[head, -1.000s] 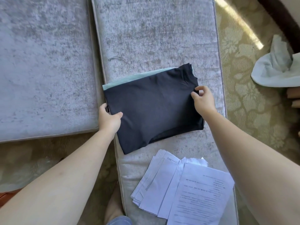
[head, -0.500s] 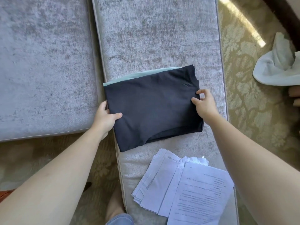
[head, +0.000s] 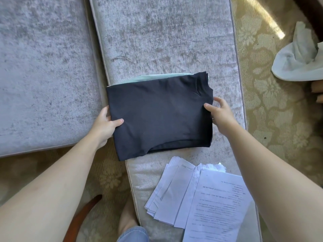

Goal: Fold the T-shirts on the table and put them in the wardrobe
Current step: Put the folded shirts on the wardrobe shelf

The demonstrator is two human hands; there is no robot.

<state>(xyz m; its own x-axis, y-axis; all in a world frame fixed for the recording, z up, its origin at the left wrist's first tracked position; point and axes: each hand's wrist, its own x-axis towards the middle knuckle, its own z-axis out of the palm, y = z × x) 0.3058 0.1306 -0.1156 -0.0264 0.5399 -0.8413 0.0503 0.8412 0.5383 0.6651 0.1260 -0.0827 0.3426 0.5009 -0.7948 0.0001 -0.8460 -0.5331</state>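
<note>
The dark navy T-shirt (head: 160, 116), folded into a soft fabric rectangle, lies on top of a pale mint-green folded T-shirt (head: 148, 78), of which only a thin strip shows along the far edge. Both rest about midway along the long grey velvet cushion (head: 160, 41). The near left corner of the dark shirt hangs just over the cushion's piped left edge.

The left hand (head: 103, 126) holds the stack at its left edge. Its thumb lies flat on the dark fabric and its other fingers are hidden beneath, so the cloth is pinched between them. The right hand (head: 220, 114) is at the right edge, thumb tip pressed onto the top of the dark shirt and fingers curled at the side (how far they reach under the fabric cannot be told).

To the left, just beside the long cushion, lies a second grey velvet cushion (head: 43, 75). On the near end of the long cushion, close to the shirts but apart from them, sits a loose fan of white printed paper sheets (head: 201, 198). A crumpled white cloth (head: 300, 62) lies far right on the beige floral-patterned carpet (head: 279, 123). A curved reddish-brown wooden piece (head: 82, 217) shows near left.
</note>
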